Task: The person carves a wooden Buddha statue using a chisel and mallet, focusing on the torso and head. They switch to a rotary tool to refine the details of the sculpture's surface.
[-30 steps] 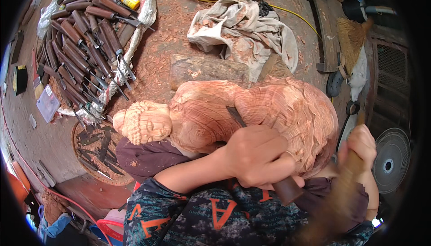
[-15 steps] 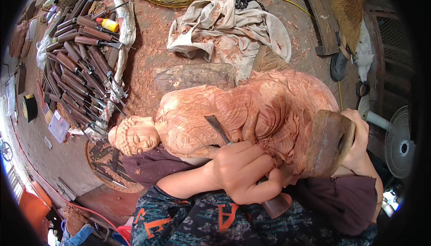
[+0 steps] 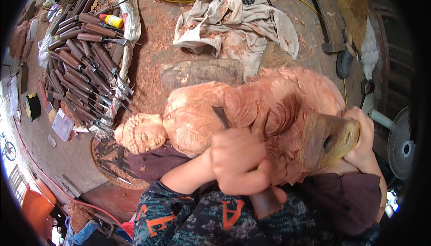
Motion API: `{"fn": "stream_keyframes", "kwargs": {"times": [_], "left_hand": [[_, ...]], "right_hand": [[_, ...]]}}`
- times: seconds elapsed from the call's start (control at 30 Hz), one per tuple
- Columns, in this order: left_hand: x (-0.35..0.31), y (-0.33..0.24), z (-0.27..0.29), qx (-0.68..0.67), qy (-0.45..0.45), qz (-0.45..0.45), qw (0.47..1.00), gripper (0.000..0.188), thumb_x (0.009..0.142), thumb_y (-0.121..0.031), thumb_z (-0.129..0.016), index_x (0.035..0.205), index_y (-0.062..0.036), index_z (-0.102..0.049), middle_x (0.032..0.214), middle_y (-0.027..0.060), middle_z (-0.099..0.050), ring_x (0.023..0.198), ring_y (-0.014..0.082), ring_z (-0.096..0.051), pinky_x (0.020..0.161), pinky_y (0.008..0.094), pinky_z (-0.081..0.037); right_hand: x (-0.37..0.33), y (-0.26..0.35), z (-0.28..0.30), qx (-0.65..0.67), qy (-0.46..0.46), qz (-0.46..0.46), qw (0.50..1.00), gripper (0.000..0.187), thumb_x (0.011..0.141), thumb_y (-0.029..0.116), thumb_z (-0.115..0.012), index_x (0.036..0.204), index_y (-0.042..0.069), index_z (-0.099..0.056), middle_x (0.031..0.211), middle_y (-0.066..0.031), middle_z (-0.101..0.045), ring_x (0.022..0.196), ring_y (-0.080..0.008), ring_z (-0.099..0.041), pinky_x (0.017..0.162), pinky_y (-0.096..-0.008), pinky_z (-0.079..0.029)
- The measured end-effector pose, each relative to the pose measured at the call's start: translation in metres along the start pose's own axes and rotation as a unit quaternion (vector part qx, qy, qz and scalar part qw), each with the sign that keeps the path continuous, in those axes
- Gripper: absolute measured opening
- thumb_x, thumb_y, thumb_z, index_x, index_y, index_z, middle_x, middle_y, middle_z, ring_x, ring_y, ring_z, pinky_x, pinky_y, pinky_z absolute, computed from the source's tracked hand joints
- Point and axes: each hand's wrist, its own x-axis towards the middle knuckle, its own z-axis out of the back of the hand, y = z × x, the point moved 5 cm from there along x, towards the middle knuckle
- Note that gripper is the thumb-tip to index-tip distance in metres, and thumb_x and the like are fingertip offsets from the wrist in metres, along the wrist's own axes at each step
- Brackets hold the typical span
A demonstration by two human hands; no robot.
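A reddish carved wooden Buddha statue (image 3: pixel 197 107) lies across my lap, head to the left, with its plain block base (image 3: pixel 330 140) at the right. My left hand (image 3: pixel 242 161), smeared by motion, is wrapped round a chisel (image 3: pixel 221 117). The flared steel blade points up and left over the statue's robe. Below the fist its brown wooden handle (image 3: pixel 267 203) sticks out. My right hand (image 3: pixel 361 134) grips the base at its far right end, thumb side showing; some of its fingers are hidden.
Many wooden-handled chisels (image 3: pixel 85 71) fill a basket at left, with a yellow bottle (image 3: pixel 112 21) among them. A wood block (image 3: pixel 202 73) and a crumpled cloth (image 3: pixel 238 21) lie beyond the statue. A fan (image 3: pixel 399 143) stands at right. Wood chips (image 3: pixel 150 53) litter the surface.
The statue has rolled and tilted a little, showing more of the base's end face. My left hand and chisel have shifted slightly against it. The whole view has moved slightly.
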Motion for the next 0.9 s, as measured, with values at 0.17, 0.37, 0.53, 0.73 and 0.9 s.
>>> {"fn": "stream_keyframes", "kwargs": {"times": [0.17,0.37,0.53,0.73,0.9], "left_hand": [[-0.003,-0.012,0.008,0.002,-0.004,-0.029,1.000,0.041,0.082,-0.035,-0.068,0.065,-0.0048,-0.046,0.053,-0.0010,-0.034,0.042,0.0124,-0.036,0.038,0.0243,-0.024],[0.004,-0.019,-0.009,0.010,0.047,-0.001,0.999,0.035,0.066,-0.030,-0.069,0.064,-0.0061,-0.044,0.054,-0.0016,-0.032,0.043,0.0118,-0.035,0.038,0.0232,-0.023],[0.004,-0.016,-0.009,0.019,0.051,0.025,0.998,0.036,0.067,-0.032,-0.070,0.065,-0.0066,-0.044,0.055,-0.0023,-0.032,0.043,0.0112,-0.035,0.037,0.0226,-0.023],[0.008,-0.010,-0.006,0.006,0.017,0.039,0.999,0.041,0.070,-0.037,-0.071,0.065,-0.0067,-0.043,0.054,-0.0026,-0.031,0.043,0.0105,-0.035,0.037,0.0220,-0.022],[0.008,-0.008,-0.004,0.022,0.010,0.022,0.999,0.041,0.071,-0.036,-0.071,0.066,-0.0061,-0.044,0.055,-0.0022,-0.033,0.043,0.0107,-0.035,0.037,0.0220,-0.021]], "right_hand": [[0.004,0.000,0.002,-0.010,-0.006,0.028,1.000,0.031,0.063,0.008,-0.072,0.084,0.000,-0.052,0.067,-0.0120,-0.051,0.056,-0.0281,-0.052,0.054,-0.0329,-0.040],[0.005,0.002,0.002,-0.010,-0.003,0.044,0.999,0.033,0.063,0.012,-0.075,0.083,0.001,-0.051,0.065,-0.0107,-0.049,0.053,-0.0262,-0.049,0.050,-0.0324,-0.037],[0.006,-0.001,0.002,-0.006,-0.005,0.058,0.998,0.035,0.062,0.014,-0.076,0.082,0.002,-0.051,0.063,-0.0091,-0.046,0.051,-0.0243,-0.045,0.048,-0.0325,-0.034],[0.002,-0.004,0.004,-0.025,0.004,0.060,0.998,0.035,0.062,0.015,-0.076,0.082,0.002,-0.051,0.062,-0.0081,-0.044,0.050,-0.0231,-0.043,0.047,-0.0323,-0.032],[0.001,-0.005,0.005,-0.017,0.006,0.062,0.998,0.035,0.062,0.015,-0.076,0.082,0.002,-0.051,0.062,-0.0075,-0.043,0.050,-0.0226,-0.043,0.047,-0.0325,-0.031]]}}
